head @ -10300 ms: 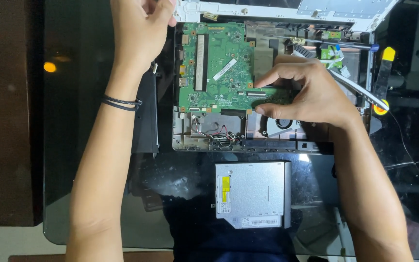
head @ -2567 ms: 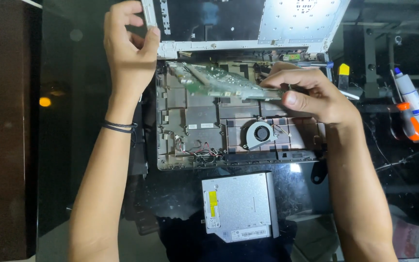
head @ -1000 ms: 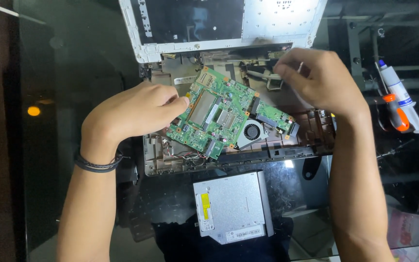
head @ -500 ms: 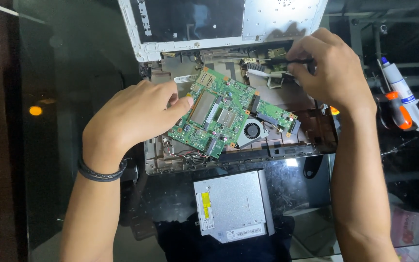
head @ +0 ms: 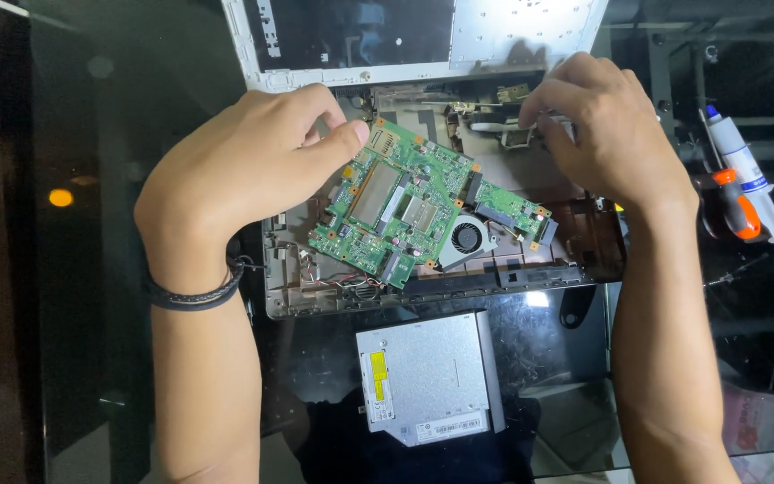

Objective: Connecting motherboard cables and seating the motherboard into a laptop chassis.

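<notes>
**Hands on the green board, laptop shell opened up beneath**

Left hand (head: 244, 170) pinches the upper-left corner of the green circuit board (head: 414, 202), thumb on top and fingers curled under the edge — holding it, and the board looks lifted slightly out of the laptop base (head: 423, 287). Taking that base as the landmark: its hinged lid (head: 423, 40) stands open at the far edge, and the board lies across the base's middle, skewed. The board's long axis runs from upper left, where the left hand has it, down toward the right, ending near the round black fan (head: 466, 238) fixed to its lower edge.

Right hand (head: 606, 134) sits over the base's far right corner, fingers bent down onto a small metal bracket (head: 517, 134) there; whether it grips anything I cannot tell — the fingertips are hidden. It is apart from the board, so the left hand is the nearer one.

Just in front of the base, on the dark glass table (head: 91, 314), lies a silver optical drive (head: 427, 376). Right of the base lie a white syringe tube (head: 750, 179) and an orange-handled tool (head: 735, 204).
</notes>
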